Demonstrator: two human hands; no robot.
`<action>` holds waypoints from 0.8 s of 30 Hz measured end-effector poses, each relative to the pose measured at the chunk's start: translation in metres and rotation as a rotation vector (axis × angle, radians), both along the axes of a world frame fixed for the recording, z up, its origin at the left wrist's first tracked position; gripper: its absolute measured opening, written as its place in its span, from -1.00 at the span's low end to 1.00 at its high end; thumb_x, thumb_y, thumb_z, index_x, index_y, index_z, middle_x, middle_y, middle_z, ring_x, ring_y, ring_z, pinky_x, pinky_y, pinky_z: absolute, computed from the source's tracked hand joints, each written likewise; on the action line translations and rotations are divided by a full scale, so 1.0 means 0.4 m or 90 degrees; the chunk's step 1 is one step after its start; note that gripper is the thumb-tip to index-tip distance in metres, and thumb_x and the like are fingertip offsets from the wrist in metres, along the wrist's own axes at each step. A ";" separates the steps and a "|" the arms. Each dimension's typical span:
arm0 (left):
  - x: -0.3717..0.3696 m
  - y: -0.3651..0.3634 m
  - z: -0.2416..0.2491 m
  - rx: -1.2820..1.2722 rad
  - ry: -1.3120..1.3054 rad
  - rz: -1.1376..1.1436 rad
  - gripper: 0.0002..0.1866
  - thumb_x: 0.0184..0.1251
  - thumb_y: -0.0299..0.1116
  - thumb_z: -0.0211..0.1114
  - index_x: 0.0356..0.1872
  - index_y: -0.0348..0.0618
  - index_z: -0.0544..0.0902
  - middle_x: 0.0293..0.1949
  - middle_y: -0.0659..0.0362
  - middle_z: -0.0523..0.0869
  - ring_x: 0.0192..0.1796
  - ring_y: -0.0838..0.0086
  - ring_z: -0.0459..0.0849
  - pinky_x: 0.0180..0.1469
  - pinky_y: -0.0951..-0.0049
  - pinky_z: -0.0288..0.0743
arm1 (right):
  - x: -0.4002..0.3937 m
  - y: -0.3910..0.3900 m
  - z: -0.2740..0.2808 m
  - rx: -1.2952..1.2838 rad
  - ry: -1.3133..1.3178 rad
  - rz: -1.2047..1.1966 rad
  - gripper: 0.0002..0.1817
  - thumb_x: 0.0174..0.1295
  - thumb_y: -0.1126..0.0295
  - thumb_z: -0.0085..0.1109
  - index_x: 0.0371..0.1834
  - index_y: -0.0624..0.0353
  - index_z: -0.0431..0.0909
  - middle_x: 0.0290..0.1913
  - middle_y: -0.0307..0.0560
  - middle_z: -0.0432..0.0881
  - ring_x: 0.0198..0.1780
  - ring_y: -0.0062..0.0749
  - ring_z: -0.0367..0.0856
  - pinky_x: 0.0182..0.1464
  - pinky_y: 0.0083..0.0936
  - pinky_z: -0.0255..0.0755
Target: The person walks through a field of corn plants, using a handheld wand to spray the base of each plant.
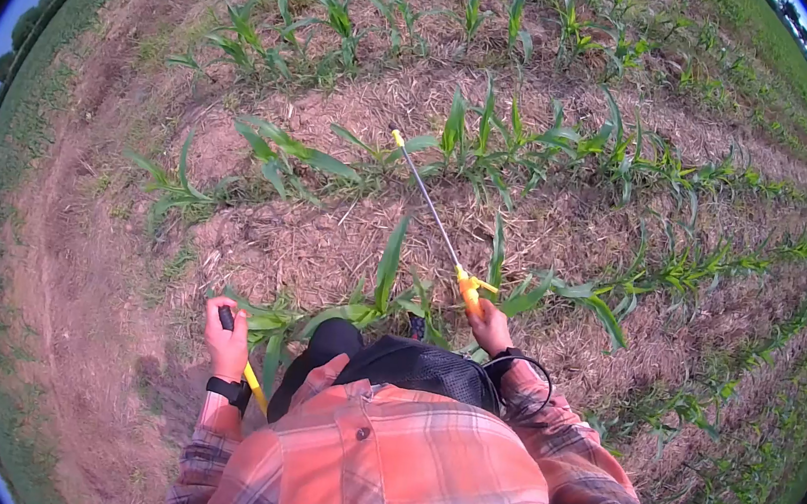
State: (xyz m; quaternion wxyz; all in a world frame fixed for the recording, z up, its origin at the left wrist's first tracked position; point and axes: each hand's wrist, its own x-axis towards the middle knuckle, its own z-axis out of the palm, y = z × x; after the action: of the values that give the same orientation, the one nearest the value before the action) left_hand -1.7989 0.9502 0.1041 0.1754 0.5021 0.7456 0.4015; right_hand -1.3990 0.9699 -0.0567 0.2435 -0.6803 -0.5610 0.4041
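My right hand (492,329) is closed around the yellow-orange handle of a spray wand (433,213). The wand's thin metal tube points forward and slightly left, its yellow nozzle (397,138) over a row of young corn plants (458,133). A dark hose (549,383) loops beside my right wrist. At my left side, my left hand (226,349) grips the black end of a yellow pump lever (256,390), whose lower part is hidden behind my arm and body. Whether any spray leaves the nozzle I cannot make out.
More corn rows (683,276) run toward the right, with dry straw and bare soil (315,231) between them. A corn plant (387,270) stands close in front of my legs. To the left lies a brownish dirt strip (66,291), with grass beyond.
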 end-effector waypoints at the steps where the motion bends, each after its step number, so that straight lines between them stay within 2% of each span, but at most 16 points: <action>1: 0.009 0.035 0.008 0.008 -0.002 -0.003 -0.84 0.00 -0.56 0.12 -0.38 -0.15 0.37 -0.52 0.28 0.32 -0.49 0.60 0.28 -0.41 0.60 0.23 | 0.022 0.022 0.005 -0.005 -0.026 -0.049 -0.73 0.04 0.29 0.07 -0.32 0.30 0.42 -0.55 0.00 0.51 -0.50 -0.38 0.50 -0.44 -0.46 0.33; 4: 0.015 0.099 0.015 0.045 0.057 -0.055 -0.84 0.00 -0.56 0.12 -0.37 -0.15 0.37 -0.53 0.27 0.32 -0.50 0.61 0.29 -0.42 0.60 0.23 | 0.102 0.060 -0.051 0.031 -0.071 -0.180 -0.74 0.06 0.28 0.05 -0.36 0.29 0.42 -0.60 -0.04 0.50 -0.54 -0.38 0.49 -0.47 -0.46 0.32; 6: 0.012 0.138 0.011 -0.071 -0.016 -0.010 -0.85 0.00 -0.55 0.12 -0.37 -0.15 0.38 -0.53 0.27 0.34 -0.50 0.60 0.31 -0.41 0.60 0.24 | 0.136 0.088 -0.054 0.041 -0.068 -0.256 -0.77 0.06 0.28 0.05 -0.41 0.26 0.42 -0.63 -0.12 0.48 -0.60 -0.47 0.44 -0.54 -0.51 0.29; 7: -0.001 0.162 -0.004 -0.074 -0.018 -0.008 -0.85 0.00 -0.55 0.12 -0.37 -0.15 0.38 -0.53 0.27 0.34 -0.50 0.60 0.31 -0.41 0.60 0.24 | 0.153 0.106 -0.067 0.036 -0.056 -0.291 -0.78 0.06 0.29 0.04 -0.44 0.25 0.42 -0.64 -0.15 0.47 -0.62 -0.50 0.43 -0.56 -0.52 0.28; 9: -0.033 0.213 -0.040 -0.009 0.053 -0.048 -0.84 0.00 -0.54 0.12 -0.37 -0.14 0.38 -0.52 0.24 0.41 -0.50 0.57 0.37 -0.42 0.56 0.29 | 0.164 0.147 -0.085 0.048 -0.120 -0.311 -0.79 0.06 0.30 0.05 -0.51 0.24 0.40 -0.67 -0.18 0.46 -0.65 -0.55 0.41 -0.62 -0.56 0.26; 12: -0.060 0.314 -0.058 -0.015 0.012 -0.050 -0.85 0.01 -0.53 0.12 -0.36 -0.14 0.38 -0.57 0.27 0.39 -0.55 0.59 0.35 -0.47 0.57 0.28 | 0.142 0.225 -0.098 0.042 -0.131 -0.325 -0.78 0.06 0.29 0.05 -0.51 0.24 0.40 -0.68 -0.17 0.46 -0.64 -0.53 0.43 -0.61 -0.54 0.26; 15: -0.098 0.450 -0.078 -0.031 -0.067 -0.065 -0.84 0.01 -0.53 0.13 -0.37 -0.13 0.38 -0.57 0.28 0.37 -0.55 0.61 0.32 -0.49 0.58 0.25 | 0.059 0.308 -0.097 -0.018 -0.168 -0.292 -0.77 0.05 0.28 0.06 -0.52 0.25 0.39 -0.67 -0.16 0.47 -0.63 -0.51 0.44 -0.59 -0.51 0.27; 19: -0.209 0.592 -0.147 -0.032 -0.092 -0.095 -0.84 0.01 -0.52 0.12 -0.36 -0.12 0.37 -0.59 0.28 0.34 -0.55 0.62 0.32 -0.49 0.58 0.23 | -0.121 0.458 -0.053 -0.038 -0.174 -0.192 -0.76 0.04 0.29 0.06 -0.39 0.27 0.45 -0.61 -0.07 0.51 -0.58 -0.45 0.47 -0.50 -0.49 0.32; 21: -0.250 0.654 -0.106 -0.072 -0.137 -0.079 -0.84 -0.01 -0.53 0.12 -0.37 -0.14 0.38 -0.55 0.25 0.37 -0.51 0.58 0.34 -0.44 0.54 0.27 | -0.209 0.528 -0.041 -0.052 -0.137 -0.135 -0.76 0.04 0.28 0.06 -0.36 0.26 0.46 -0.59 -0.07 0.53 -0.53 -0.44 0.50 -0.47 -0.47 0.33; 23: -0.308 0.693 -0.122 0.002 -0.065 -0.085 -0.84 -0.02 -0.54 0.13 -0.37 -0.16 0.38 -0.51 0.23 0.39 -0.48 0.55 0.37 -0.39 0.53 0.30 | -0.294 0.598 0.003 -0.048 -0.154 -0.041 -0.73 0.03 0.26 0.08 -0.33 0.25 0.45 -0.54 0.07 0.52 -0.49 -0.21 0.51 -0.41 -0.40 0.33; 24: -0.342 0.711 -0.132 -0.054 -0.095 -0.063 -0.84 -0.03 -0.55 0.12 -0.37 -0.17 0.37 -0.49 0.22 0.40 -0.46 0.54 0.40 -0.36 0.53 0.32 | -0.334 0.633 0.015 -0.056 -0.121 -0.009 -0.72 0.02 0.25 0.09 -0.32 0.25 0.44 -0.52 0.09 0.51 -0.47 -0.16 0.51 -0.40 -0.38 0.33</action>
State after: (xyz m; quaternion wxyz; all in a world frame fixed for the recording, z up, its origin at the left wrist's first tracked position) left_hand -1.9356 1.2348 0.0511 0.2710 0.4990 0.7212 0.3969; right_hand -1.5326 1.2231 -0.0507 0.1618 -0.7295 -0.5585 0.3601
